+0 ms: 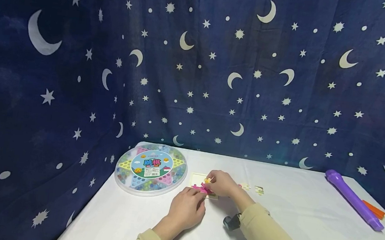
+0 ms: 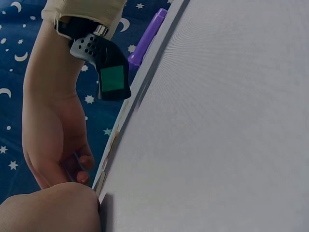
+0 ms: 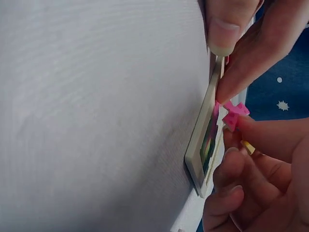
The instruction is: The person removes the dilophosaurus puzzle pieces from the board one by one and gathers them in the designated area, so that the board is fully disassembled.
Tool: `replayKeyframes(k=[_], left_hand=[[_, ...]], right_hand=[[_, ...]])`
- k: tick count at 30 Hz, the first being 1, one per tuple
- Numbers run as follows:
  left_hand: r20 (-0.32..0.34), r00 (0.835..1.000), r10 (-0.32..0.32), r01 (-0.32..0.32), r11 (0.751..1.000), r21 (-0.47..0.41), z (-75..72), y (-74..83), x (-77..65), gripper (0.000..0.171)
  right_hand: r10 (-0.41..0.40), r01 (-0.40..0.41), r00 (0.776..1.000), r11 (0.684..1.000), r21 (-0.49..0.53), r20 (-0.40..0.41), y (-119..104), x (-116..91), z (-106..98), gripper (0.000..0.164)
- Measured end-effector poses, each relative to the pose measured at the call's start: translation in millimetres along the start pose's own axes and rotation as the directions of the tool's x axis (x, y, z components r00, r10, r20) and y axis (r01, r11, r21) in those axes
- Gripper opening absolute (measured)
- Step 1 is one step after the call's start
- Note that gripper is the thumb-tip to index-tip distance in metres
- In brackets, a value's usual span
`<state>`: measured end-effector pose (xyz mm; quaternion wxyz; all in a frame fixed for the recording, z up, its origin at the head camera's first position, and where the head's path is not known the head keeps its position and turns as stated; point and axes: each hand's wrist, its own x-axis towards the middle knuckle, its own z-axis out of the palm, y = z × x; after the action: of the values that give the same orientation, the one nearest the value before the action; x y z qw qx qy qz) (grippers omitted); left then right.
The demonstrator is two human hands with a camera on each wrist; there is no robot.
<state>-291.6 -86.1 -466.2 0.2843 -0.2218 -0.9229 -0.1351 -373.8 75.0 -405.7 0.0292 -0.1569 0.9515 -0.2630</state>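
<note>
A small puzzle tray (image 3: 195, 157) with a pale rim lies flat on the white table, with pink and green pieces inside its near part. My left hand (image 1: 186, 208) holds the tray's near left edge, the thumb at the rim's side and a finger on the pink pieces. Over the tray, my right hand (image 1: 222, 183) pinches a pink jigsaw piece (image 3: 235, 115) between thumb and fingers. A bit of yellow (image 3: 248, 147) also shows among the right fingers; whether it is a separate piece is unclear. In the left wrist view, the left hand (image 2: 50, 208) hides the tray.
Loose jigsaw pieces (image 1: 259, 190) lie right of the tray. A round Chinese checkers box (image 1: 152, 170) stands to the left. At the table's right side are a purple tube (image 1: 354, 199) and an orange object (image 1: 374, 209). A dark star-patterned curtain (image 1: 218, 79) hangs behind.
</note>
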Motion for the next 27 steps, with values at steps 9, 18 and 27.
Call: replayKeyframes(k=[9, 18, 27], left_hand=[[-0.012, 1.0, 0.003, -0.003, 1.0, -0.001, -1.4, 1.1, 0.9, 0.025], [0.012, 1.0, 0.0, 0.0, 1.0, -0.008, -3.7, 2.8, 1.9, 0.025], [0.022, 1.0, -0.013, 0.013, 1.0, -0.011, -0.6, -0.1, 0.5, 0.026]], right_hand=[[-0.001, 0.001, 1.0, 1.0, 0.028, -0.018, 6.8, -7.2, -11.8, 0.023], [0.02, -0.018, 1.0, 0.997, 0.072, -0.021, 21.3, -17.4, -23.0, 0.025], [0.061, -0.054, 0.997, 0.99, 0.13, -0.05, 35.1, -23.3, -32.9, 0.03]])
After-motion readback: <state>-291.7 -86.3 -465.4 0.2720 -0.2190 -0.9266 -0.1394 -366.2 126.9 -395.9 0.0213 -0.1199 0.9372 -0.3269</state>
